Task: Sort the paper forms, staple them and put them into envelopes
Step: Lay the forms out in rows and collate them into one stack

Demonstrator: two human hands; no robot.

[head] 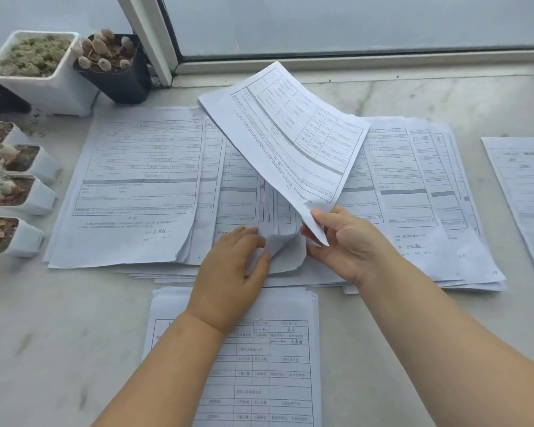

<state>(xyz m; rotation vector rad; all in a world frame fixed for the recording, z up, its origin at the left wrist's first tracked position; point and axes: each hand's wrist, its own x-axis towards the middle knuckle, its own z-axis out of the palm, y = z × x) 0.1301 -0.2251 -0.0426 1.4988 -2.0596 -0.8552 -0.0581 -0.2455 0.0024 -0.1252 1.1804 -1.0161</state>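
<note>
Across the middle of the desk [444, 97] the paper forms [136, 186] are fanned in overlapping rows, probably so each sheet's header shows for sorting. Nearer the person sits a squared-up stack [269, 365], likely forms already grouped; another sheet or pile [524, 186] lies well apart at the right edge.

Right hand [342, 241] holds one lifted form [290, 140] by its lower corner: thumb on top, fingers [313, 232] curled beneath, a pinch, not a full fist. Sheet is tilted up and back (printed side toward the camera), which reads as either checking it or peeling it off the fan.

Left hand [232, 278] is down on the fan, fingers mostly extended and spread a little, tips pushing into a bunch of curled lower edges [284, 241] just beside the right hand. Looks like riffling or pinning the sheets below so only one comes away. Whether the left thumb nips any paper I cannot tell; it is hidden under the hand.

Judgement: sorting is under way, stapling and enveloping not started. No stapler or envelope in view.

Rest: small plant pots, white pot [34, 72] and black pot [117, 72] at the back left, a row of white pots [19, 198] down the left edge; window frame [148, 35] behind the desk.
</note>
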